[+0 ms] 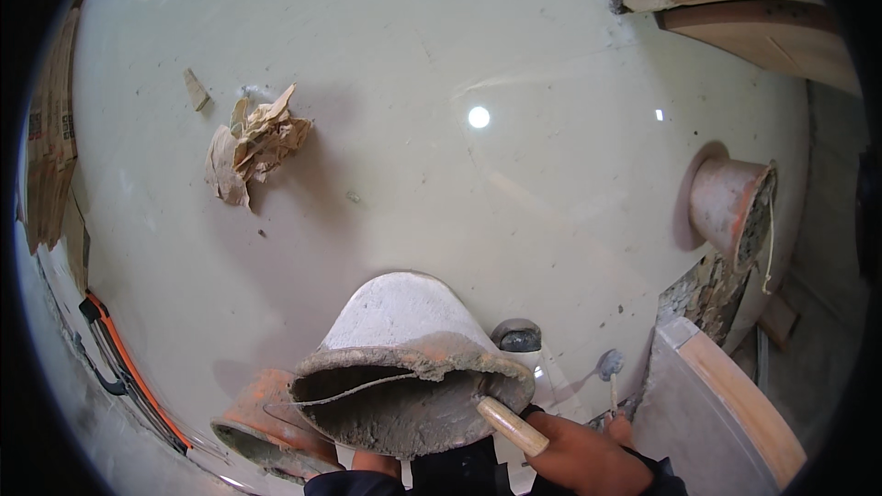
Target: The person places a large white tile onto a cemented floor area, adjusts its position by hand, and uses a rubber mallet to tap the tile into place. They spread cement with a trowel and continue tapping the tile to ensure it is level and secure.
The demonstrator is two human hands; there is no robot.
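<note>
A grey, cement-crusted bucket (404,363) with a thin wire handle is tilted with its mouth toward me at the lower middle. My right hand (588,455) is closed around a pale wooden tool handle (512,425) that points at the bucket's rim; the tool's working end is hidden. Only a sliver of my left hand (377,462) shows under the bucket's near rim, and its grip cannot be made out. An orange bucket (266,427) crusted with mortar lies just left of the grey one.
Everything rests on a glossy pale floor (441,174). A crumpled brown paper bag (253,142) lies at the upper left. Another orange bucket (730,207) lies on its side at the right. A wood-edged slab (726,404) stands at the lower right, and an orange-and-black tool (124,363) lies at the left.
</note>
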